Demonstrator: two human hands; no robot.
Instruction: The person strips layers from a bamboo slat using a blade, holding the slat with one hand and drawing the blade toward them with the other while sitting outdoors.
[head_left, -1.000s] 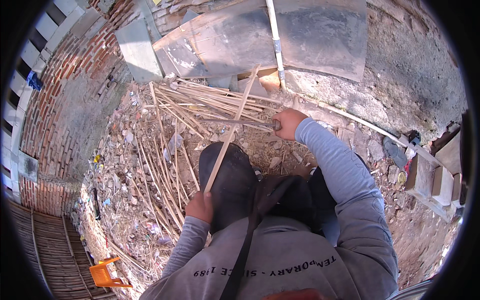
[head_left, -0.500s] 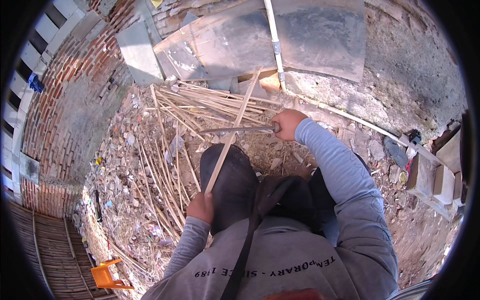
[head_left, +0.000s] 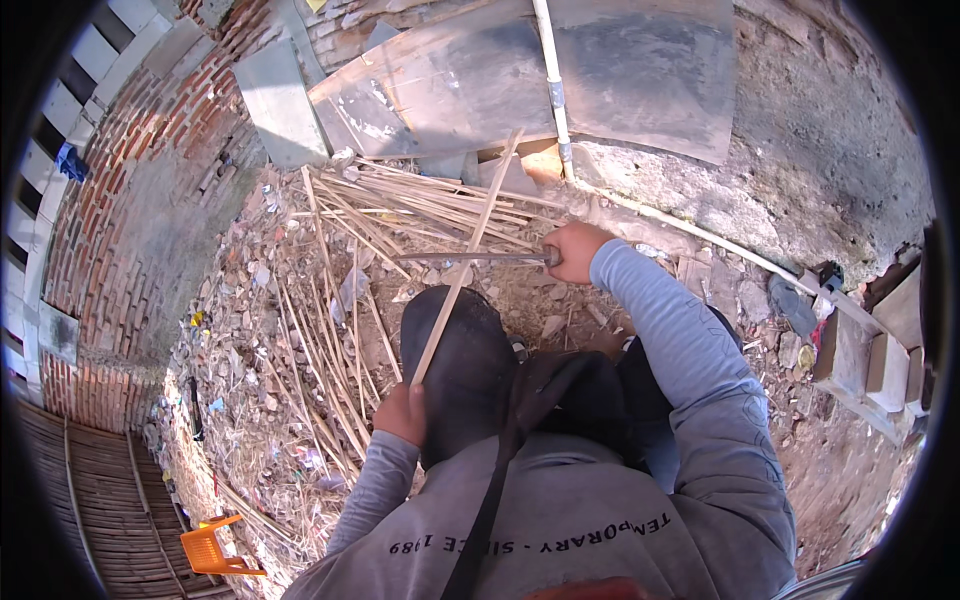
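Observation:
My left hand (head_left: 402,413) is closed round the lower end of a pale bamboo strip (head_left: 484,218), which slants up and away across my left knee. In my right hand (head_left: 577,250) is the handle of a long, dark-bladed knife (head_left: 470,257). Its blade lies crosswise over the strip, a little beyond the knee, pointing left. Whether the edge bites into the bamboo cannot be made out. Just past the blade a loose pile of similar strips (head_left: 430,195) rests on the ground, and more strips (head_left: 318,345) lie to the left of my leg.
Rubble and litter cover the ground. A grey sheet panel (head_left: 640,85) leans on the far wall, with a white pipe (head_left: 552,85) in front. A brick wall (head_left: 130,220) rises at left, an orange plastic chair (head_left: 208,550) lower left, and wooden steps (head_left: 870,365) at right.
Both hands keep their grips and nearly the same places. The knife blade has tilted slightly, its tip a little farther from me.

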